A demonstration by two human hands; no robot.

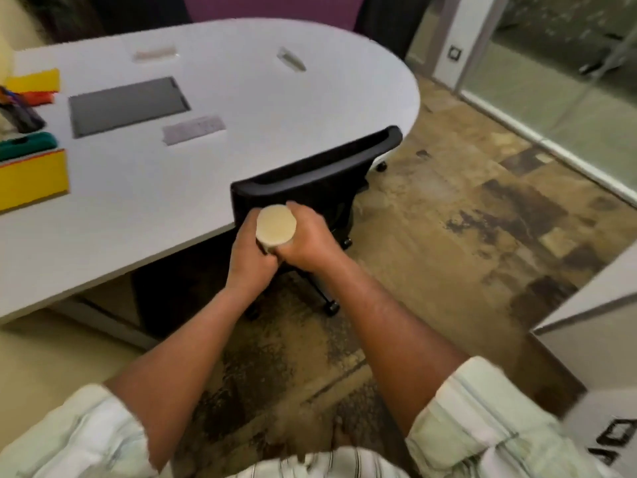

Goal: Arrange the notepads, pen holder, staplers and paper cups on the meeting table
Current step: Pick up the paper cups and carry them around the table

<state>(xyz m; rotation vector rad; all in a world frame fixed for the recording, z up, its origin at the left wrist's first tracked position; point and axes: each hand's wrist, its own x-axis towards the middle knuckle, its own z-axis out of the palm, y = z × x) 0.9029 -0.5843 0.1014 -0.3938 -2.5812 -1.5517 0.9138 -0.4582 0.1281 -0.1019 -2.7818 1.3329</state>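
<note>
Step in hand, judged from the grip: the paper cups. A beige round-mouthed paper cup (275, 224) is held clear of the white oval bench (241, 108), in the air just in front of the backrest of a black office chair (317, 174) that stands against the bench's near edge; the view is blurred, so whether this is one cup or a nested stack cannot be told. The left hand (250, 260) grasps the lower wall from the left, fingers curled round it; the right hand (306, 243) wraps the cup from the right, fingers closed over its far side; the two hands touch below the mouth. Both forearms reach forward and converge on the cup, bare below rolled pale striped sleeves. At the bench's left end lie a large yellow rectangular notepad (31, 177), a second yellow notepad (34, 80) farther back, a green stapler (27, 143) between them, an orange-red stapler (39, 97) and a dark pen holder (20, 115) partly cut by the frame edge; a grey rectangular inset panel (127, 106) sits near the middle. Next move, as a judgement: lift the cup over the chair back onto the bench and set it upright; if it is a stack, one hand should steady it while the other draws a cup free; a light grip is advised, thin paper walls being likely to crush.
</note>
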